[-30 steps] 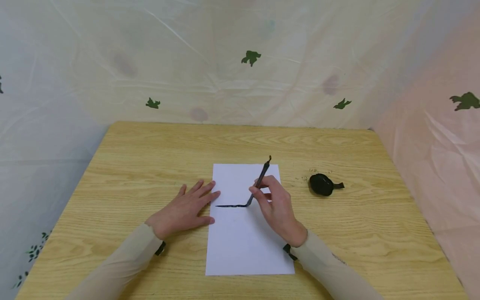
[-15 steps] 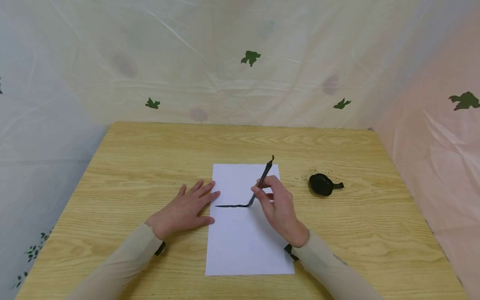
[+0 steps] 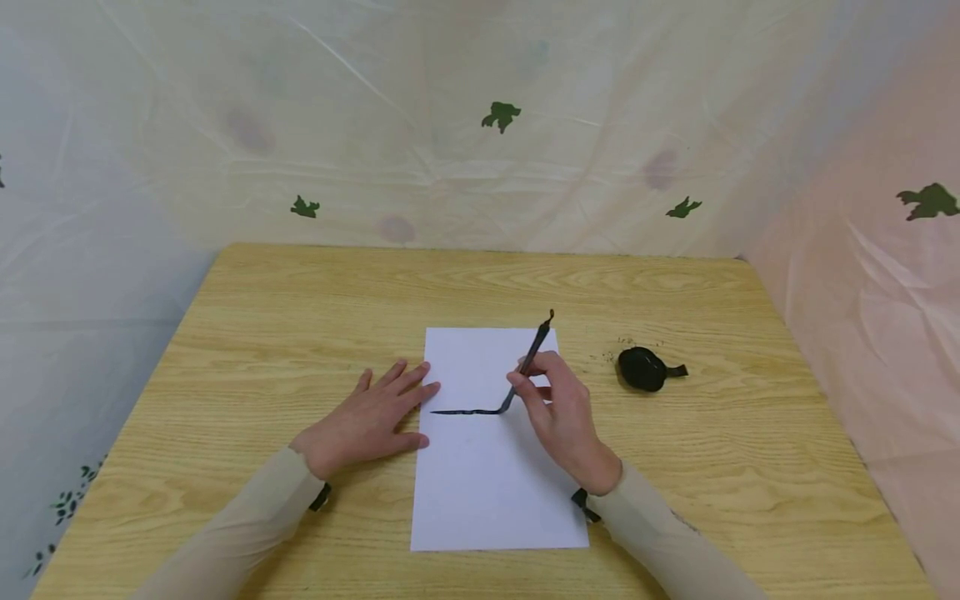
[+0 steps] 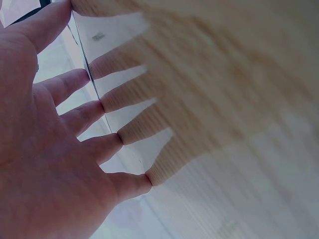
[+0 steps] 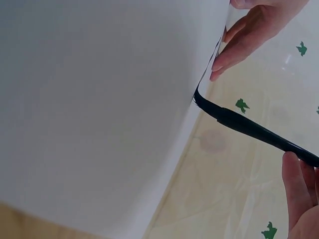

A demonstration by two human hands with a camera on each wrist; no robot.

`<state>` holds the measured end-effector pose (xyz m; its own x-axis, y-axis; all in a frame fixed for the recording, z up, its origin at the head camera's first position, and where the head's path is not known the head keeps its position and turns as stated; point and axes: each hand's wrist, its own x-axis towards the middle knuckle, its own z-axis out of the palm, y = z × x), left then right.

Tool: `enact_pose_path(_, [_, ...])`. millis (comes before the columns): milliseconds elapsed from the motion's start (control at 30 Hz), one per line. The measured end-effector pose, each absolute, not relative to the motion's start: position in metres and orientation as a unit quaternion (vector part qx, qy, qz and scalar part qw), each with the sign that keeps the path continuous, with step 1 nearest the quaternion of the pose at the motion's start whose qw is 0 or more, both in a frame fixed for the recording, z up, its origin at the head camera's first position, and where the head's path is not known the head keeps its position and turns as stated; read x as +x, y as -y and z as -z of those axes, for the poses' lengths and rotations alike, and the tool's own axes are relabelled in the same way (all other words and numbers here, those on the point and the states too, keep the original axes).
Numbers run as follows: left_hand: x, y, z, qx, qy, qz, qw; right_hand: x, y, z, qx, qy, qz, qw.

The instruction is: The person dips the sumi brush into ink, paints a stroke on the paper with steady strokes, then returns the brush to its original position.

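Note:
A black brush (image 3: pixel 533 350) is pinched between the thumb and fingers of my right hand (image 3: pixel 562 417), its handle leaning up and to the right. In the right wrist view the bent bristles of the brush (image 5: pixel 204 103) press on the paper, at the end of a thin black line. That black ink line (image 3: pixel 465 412) runs across the white sheet of paper (image 3: pixel 487 492) from near its left edge. My left hand (image 3: pixel 367 421) lies palm down with fingers spread, fingertips on the sheet's left margin. The left wrist view shows the spread fingers (image 4: pixel 102 147) touching the surface.
To the right of the paper sits a black rounded ink dish (image 3: pixel 642 369) with a short tab. Small dark specks (image 3: pixel 609 357) mark the wooden table (image 3: pixel 712 467) near it. Pale cloth (image 3: pixel 420 167) with green bird shapes hangs behind the table.
My right hand has moved slightly to the right with the brush, and the black line has grown a little longer that way. The left hand has stayed still.

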<state>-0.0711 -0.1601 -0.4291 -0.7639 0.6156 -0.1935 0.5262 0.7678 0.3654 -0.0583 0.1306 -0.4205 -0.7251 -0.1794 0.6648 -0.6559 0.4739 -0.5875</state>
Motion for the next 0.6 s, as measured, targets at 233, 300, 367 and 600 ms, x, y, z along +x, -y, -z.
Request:
enact_pose_path(233, [-0.0705, 0.1601, 0.4288, 0.308, -0.927, -0.149, 0.154, -0.0584, -0.1323, 0.4213, 0.251, 0.815, -0.446, 0.27])
enact_pose_path(300, [-0.0705, 0.1602, 0.4288, 0.308, -0.927, -0.149, 0.154, -0.0582, -0.1328, 0.4213, 0.25, 0.815, -0.448, 0.269])
enact_pose_path(367, [-0.0705, 0.1604, 0.4288, 0.308, -0.927, -0.15, 0.153, -0.0579, -0.1334, 0.4212, 0.249, 0.814, -0.45, 0.269])
enact_pose_path(600, [-0.0708, 0.1607, 0.429, 0.308, -0.926, -0.153, 0.154, -0.0582, -0.1357, 0.4226, 0.248, 0.811, -0.451, 0.277])
